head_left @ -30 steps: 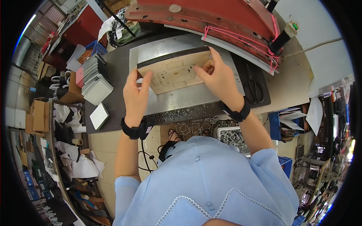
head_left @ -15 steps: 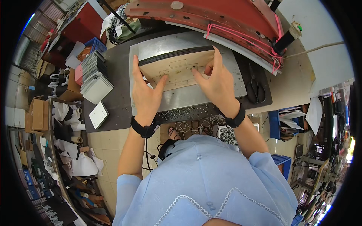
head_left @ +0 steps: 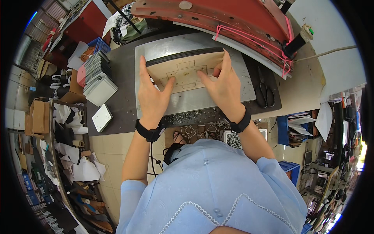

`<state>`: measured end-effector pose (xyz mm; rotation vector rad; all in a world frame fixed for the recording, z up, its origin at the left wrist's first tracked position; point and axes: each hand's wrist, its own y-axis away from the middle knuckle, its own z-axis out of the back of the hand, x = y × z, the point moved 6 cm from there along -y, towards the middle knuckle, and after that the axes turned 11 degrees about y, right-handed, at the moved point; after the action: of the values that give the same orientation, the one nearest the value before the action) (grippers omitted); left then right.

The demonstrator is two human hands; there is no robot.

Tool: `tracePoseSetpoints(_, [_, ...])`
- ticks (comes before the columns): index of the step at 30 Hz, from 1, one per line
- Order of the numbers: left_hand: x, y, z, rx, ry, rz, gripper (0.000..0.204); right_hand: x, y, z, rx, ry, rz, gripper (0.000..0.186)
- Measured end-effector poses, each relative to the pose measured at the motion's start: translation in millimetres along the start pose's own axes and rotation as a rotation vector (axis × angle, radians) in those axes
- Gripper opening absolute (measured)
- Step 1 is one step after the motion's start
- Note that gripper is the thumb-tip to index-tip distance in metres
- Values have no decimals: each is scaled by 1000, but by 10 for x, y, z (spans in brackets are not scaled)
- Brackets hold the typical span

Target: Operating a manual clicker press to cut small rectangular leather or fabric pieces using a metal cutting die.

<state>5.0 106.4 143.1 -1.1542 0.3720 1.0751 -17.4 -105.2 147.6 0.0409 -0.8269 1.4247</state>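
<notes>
Between my two hands a pale wooden cutting-die board (head_left: 187, 73) stands tilted over a metal plate (head_left: 241, 84). Rectangular lines and small holes mark its near face, and a dark layered edge runs along the top. My left hand (head_left: 152, 93) grips the left end, thumb on the face and fingers reaching up along the edge. At the right end my right hand (head_left: 223, 84) does the same, its thumb pressed near the middle. The board's far side is hidden.
A red press beam (head_left: 218, 17) with pink cord crosses the back. Scissors (head_left: 265, 93) lie right of the plate. Stacked grey-white pieces (head_left: 98, 76) and a white perforated block (head_left: 102, 118) sit on the left. Small scraps (head_left: 189, 116) litter the front edge.
The board and both hands have shifted very slightly to the right in the picture, as has the scene around them. My grip looks the same.
</notes>
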Motion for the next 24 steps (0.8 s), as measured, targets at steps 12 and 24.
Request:
tracePoseSetpoints(12, [-26,-11,42,62,68,2,95,-70,37,-22,-1,-120,-9,73])
tracePoseSetpoints(24, [-161,468,436,230,179,-184,50,-391,296,214,320,-1071,-331,44])
